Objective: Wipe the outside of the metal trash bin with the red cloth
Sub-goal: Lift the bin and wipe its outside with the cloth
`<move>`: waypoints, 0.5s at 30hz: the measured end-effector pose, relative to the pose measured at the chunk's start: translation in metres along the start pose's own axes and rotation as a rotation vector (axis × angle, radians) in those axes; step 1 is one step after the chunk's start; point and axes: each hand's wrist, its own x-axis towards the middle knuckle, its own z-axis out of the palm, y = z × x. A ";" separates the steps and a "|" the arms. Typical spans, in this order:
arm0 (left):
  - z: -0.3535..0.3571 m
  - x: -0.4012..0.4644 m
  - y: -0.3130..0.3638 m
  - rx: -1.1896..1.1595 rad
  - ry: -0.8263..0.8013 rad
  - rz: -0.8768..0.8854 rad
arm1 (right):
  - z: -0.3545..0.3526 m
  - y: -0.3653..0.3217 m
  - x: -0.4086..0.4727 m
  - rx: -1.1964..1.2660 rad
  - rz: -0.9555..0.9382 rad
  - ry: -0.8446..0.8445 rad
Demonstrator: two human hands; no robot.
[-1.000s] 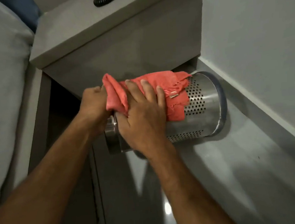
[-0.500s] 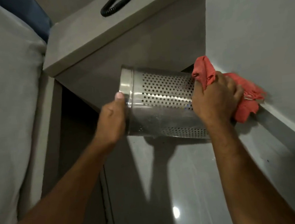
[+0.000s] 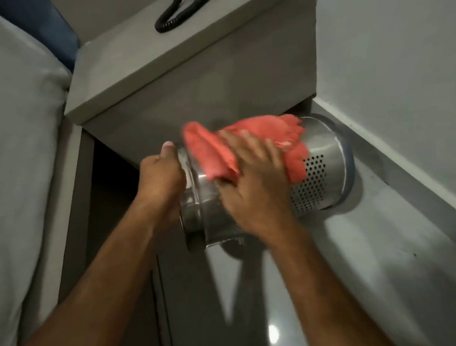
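Observation:
The metal trash bin [image 3: 322,159] lies on its side in mid-air, a shiny cylinder with bands of small holes, its far end near the wall. My left hand [image 3: 163,182] grips the bin's near rim, thumb on top. The red cloth [image 3: 214,153] is draped over the bin's upper side. My right hand [image 3: 253,187] presses flat on the cloth against the bin's middle, fingers spread and blurred by motion. Hand and cloth hide much of the bin's top.
A grey bedside cabinet [image 3: 173,67] stands just behind the bin, with a black coiled phone cord [image 3: 177,11] on top. A bed with a grey sheet [image 3: 11,136] fills the left. The white wall and its skirting [image 3: 413,156] run along the right. Glossy floor [image 3: 262,321] lies below.
My right hand swept the cloth from the bin's far end by the wall back onto its middle. The bin dropped lower and swung its far end toward the wall.

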 end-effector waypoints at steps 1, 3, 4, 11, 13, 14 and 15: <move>-0.002 0.003 -0.003 0.072 0.042 0.001 | -0.009 0.030 -0.008 -0.088 0.100 0.058; 0.000 0.005 -0.002 0.148 0.029 0.043 | -0.031 0.084 -0.014 -0.139 0.432 0.156; 0.001 0.006 0.000 0.164 0.000 0.069 | -0.040 0.099 -0.013 -0.105 0.586 0.168; 0.004 0.008 0.008 0.241 -0.095 0.180 | 0.017 -0.008 0.011 -0.121 0.164 0.100; 0.001 0.010 0.005 0.186 -0.109 0.194 | 0.025 -0.025 0.011 -0.083 0.007 0.043; 0.000 0.010 0.002 0.172 -0.099 0.198 | 0.020 -0.017 0.012 -0.063 -0.034 0.031; -0.001 0.010 0.000 0.176 -0.074 0.209 | 0.013 -0.003 0.013 -0.054 -0.036 0.034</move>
